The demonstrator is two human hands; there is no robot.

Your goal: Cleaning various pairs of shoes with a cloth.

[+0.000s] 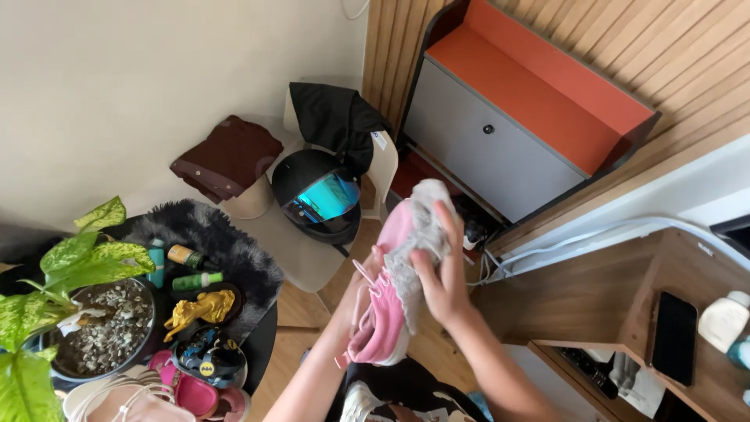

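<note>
A pink sneaker [383,312] with white laces is held up in front of me, toe pointing away. My left hand [361,285] grips it from behind on the left side, mostly hidden by the shoe. My right hand [441,273] presses a grey-white cloth [416,234] against the upper of the shoe, fingers spread over the cloth.
A black helmet [316,195] with a mirrored visor lies on a beige chair [301,250]. A round black table [258,344] at the left bears a potted plant [94,312], bottles, a gold figurine and pink shoes. An orange-and-grey cabinet [500,141] stands behind. A phone [673,337] lies on the wooden desk at the right.
</note>
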